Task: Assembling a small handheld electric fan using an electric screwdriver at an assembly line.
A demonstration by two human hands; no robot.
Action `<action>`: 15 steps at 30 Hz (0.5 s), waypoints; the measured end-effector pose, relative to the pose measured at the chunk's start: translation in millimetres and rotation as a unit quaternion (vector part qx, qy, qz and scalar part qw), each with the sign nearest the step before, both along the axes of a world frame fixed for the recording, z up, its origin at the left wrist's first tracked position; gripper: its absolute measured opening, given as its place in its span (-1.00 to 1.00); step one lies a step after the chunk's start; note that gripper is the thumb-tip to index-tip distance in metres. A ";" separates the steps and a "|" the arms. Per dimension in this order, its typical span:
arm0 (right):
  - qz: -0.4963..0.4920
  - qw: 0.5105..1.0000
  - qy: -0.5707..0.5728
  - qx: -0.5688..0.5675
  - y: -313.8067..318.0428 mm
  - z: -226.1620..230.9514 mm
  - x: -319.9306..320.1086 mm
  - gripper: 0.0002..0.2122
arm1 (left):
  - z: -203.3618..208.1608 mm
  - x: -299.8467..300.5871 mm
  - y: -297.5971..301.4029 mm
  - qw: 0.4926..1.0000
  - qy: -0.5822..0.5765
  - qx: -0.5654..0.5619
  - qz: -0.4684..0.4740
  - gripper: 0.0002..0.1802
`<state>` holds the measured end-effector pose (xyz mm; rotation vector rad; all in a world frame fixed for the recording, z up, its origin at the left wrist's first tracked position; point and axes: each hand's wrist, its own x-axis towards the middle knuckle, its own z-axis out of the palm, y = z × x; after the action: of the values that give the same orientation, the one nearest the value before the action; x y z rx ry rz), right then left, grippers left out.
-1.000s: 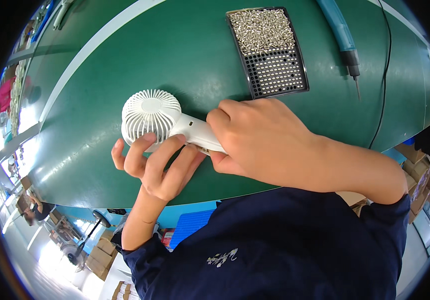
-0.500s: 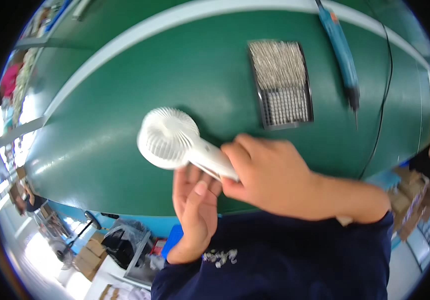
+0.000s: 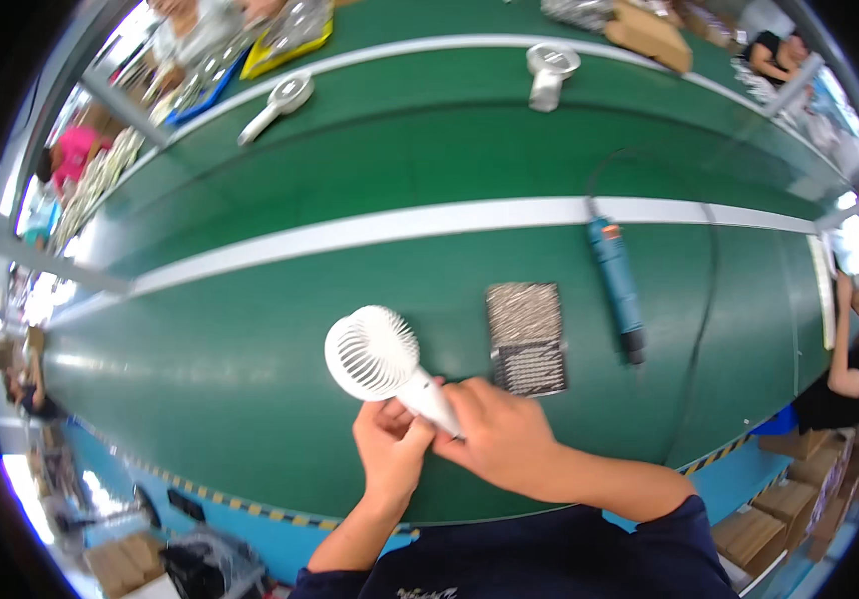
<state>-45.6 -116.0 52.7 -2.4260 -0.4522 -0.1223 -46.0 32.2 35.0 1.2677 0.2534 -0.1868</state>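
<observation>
A white handheld fan (image 3: 373,351) with a round ribbed head is held above the green work surface, head toward the far left and handle toward me. My right hand (image 3: 504,439) is closed round the handle's near end. Below the head, my left hand (image 3: 389,454) has its fingers curled against the handle, thumb pressed in close. Both hands hide much of the handle. Just beyond my right hand lies a dark tray (image 3: 529,367) filled with small silvery pieces, likely screws; part of it shows a hole grid.
A blue electric screwdriver (image 3: 617,285) with a dark cord lies right of the tray. Past the white rail (image 3: 369,228), a fan (image 3: 289,95) and another fan (image 3: 552,70) rest on a green belt. A person in black (image 3: 849,374) works at the right; others sit across.
My view has tilted up, bringing the far belt and its fans into sight. My left hand, with fingers extended before, has curled in against the fan's handle.
</observation>
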 end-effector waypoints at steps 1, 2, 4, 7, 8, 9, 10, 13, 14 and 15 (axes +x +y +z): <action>-0.009 1.000 -0.004 0.011 -2.4 -2.8 1.1 -0.64 | 2.9 5.7 -3.2 1.000 0.003 0.002 -0.005 -0.47; -0.030 0.999 -0.011 0.028 -8.8 -4.6 0.0 -0.64 | 5.4 10.1 -9.6 1.000 -0.012 0.006 -0.028 -0.47; -0.068 0.994 -0.004 0.083 -25.7 2.0 6.7 -0.65 | 13.8 26.8 -18.5 0.994 -0.050 -0.024 -0.092 -0.44; -0.167 0.963 0.023 0.210 -70.2 8.1 4.8 -0.67 | 28.8 74.5 -31.7 0.950 -0.056 -0.006 -0.309 -0.32; -0.190 0.956 0.014 0.223 -85.0 8.6 2.4 -0.68 | 25.6 101.1 -38.0 0.924 -0.049 0.008 -0.380 -0.46; -0.224 0.948 0.003 0.226 -104.6 12.6 -4.5 -0.68 | 25.9 135.8 -60.8 0.890 -0.020 0.052 -0.453 -0.51; -0.251 0.945 -0.021 0.209 -117.9 14.6 -9.8 -0.71 | 23.1 169.8 -80.6 0.873 0.016 0.100 -0.477 -0.44; -0.315 0.935 -0.007 0.165 -135.9 23.4 -40.0 -0.71 | -10.8 268.8 -163.8 0.858 -0.329 0.351 -0.179 -0.38; -0.329 0.932 -0.003 0.156 -139.9 19.7 -51.7 -0.71 | -16.4 299.5 -194.1 0.816 -0.378 0.418 -0.127 -0.16; -0.343 0.925 0.023 0.163 -141.7 15.2 -62.3 -0.72 | -26.6 334.2 -221.9 0.753 -0.392 0.517 -0.111 -0.03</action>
<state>-107.9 -257.7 67.9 -2.1440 0.4292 -0.4047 288.2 -189.7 8.4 2.3582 -0.6362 0.3619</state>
